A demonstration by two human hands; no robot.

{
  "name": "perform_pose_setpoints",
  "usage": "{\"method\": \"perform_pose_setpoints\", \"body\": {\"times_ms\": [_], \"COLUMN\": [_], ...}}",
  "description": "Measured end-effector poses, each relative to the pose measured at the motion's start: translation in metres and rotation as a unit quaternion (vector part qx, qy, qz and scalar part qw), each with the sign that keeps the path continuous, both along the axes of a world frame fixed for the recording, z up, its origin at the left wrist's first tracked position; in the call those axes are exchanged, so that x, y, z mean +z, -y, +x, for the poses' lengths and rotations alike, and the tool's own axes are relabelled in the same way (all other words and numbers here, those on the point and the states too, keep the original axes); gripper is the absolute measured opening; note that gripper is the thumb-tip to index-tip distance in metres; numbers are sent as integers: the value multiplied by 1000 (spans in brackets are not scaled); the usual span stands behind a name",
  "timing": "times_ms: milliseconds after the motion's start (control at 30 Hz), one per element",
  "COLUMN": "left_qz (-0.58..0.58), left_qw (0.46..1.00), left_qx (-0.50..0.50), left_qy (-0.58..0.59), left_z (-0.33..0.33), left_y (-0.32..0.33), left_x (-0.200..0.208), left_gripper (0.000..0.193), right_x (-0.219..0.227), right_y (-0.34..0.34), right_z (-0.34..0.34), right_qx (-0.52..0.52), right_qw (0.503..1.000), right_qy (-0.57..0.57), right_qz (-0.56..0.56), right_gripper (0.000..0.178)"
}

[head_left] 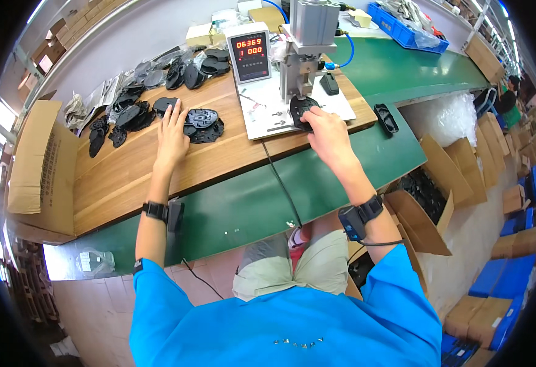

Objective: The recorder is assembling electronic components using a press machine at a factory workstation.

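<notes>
A bright blue cloth shirt point(292, 330) fills the bottom middle of the frame, with pale grey-green shorts point(292, 272) just above it. Next comes a shiny green surface point(237, 223), with a flat brown wooden board point(133, 180) on top.

The left hand point(173, 144) is left of the middle, over the board. Its grip is apart, with the fingers spread. The fingertips are at a small, round black plastic piece point(163, 107), and a shiny black plastic shell point(202, 117) lies just beside the hand.

The right hand point(331, 137) is right of the middle. Its grip is clamped on the edge of a black oval plastic part point(300, 110), which sits on a flat white plate point(260, 119), under a tall silver metal press point(301, 67).

Left of the press stands a white box with red glowing numbers point(251, 55). A heap of black plastic pieces point(188, 72) lies in the upper left. Far off, at the upper right, is a blue plastic bin point(396, 27).
</notes>
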State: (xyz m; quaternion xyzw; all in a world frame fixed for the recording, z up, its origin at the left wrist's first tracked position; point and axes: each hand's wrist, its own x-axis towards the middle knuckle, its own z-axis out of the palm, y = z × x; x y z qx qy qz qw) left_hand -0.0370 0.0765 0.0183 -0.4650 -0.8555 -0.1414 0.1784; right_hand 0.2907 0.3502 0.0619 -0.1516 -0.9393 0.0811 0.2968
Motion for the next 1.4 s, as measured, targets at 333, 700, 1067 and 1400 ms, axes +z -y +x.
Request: {"method": "perform_pose_setpoints", "body": {"times_ms": [333,700,1067,1400], "left_qz": [131,63,0,-13], "left_qw": [987,992,990,989], "left_qx": [-36,-109,-126,-131], "left_qy": [86,-27,66,69], "left_z": [4,48,96,151], "left_y": [-15,36,65,83], "left_x": [26,-4,2,-11], "left_gripper": [24,32,34,53], "right_x": [-10,-9,-7,-11], "right_y": [-7,-5,-4,-7], "right_z": [0,1,1,0], "right_qx": [-13,-17,-26,-18], "right_qw": [1000,1000,1000,1000], "right_qy": [-8,-26,8,-8], "right_qz": [0,-5,-5,5], "right_gripper": [23,11,14,12]}}
